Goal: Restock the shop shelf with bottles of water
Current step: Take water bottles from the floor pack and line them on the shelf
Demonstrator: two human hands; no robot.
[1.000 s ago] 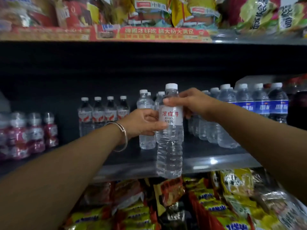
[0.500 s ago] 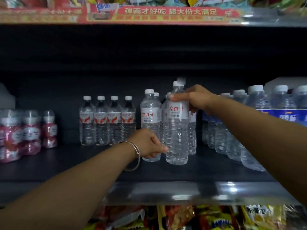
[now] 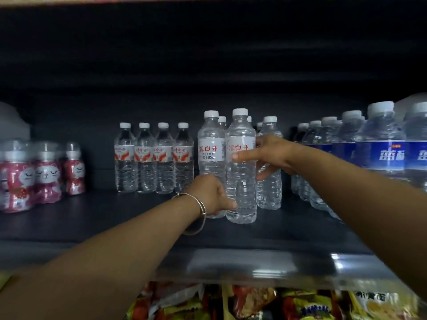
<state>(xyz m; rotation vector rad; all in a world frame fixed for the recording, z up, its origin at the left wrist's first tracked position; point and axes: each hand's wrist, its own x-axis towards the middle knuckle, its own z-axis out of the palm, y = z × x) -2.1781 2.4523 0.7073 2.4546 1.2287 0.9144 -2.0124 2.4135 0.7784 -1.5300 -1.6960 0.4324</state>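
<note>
A dark metal shelf board with a black back panel at twelve o'clock; glare on its front lip at five.

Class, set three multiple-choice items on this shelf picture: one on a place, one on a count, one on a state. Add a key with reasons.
1. Where do the small red-labelled bottles stand?
A. left of the front bottle
B. right of the blue-labelled bottles
C. on the shelf below

2. How many small red-labelled bottles show in that front row?
A. two
B. four
C. six

3. How is the front bottle?
A. lying down
B. upright on the shelf
C. uncapped

Key: 1 A, they stand between it and the pink cat bottles. 2 B, four white caps in a row. 3 B, its base rests on the shelf, with the right hand and left hand on it.
</note>
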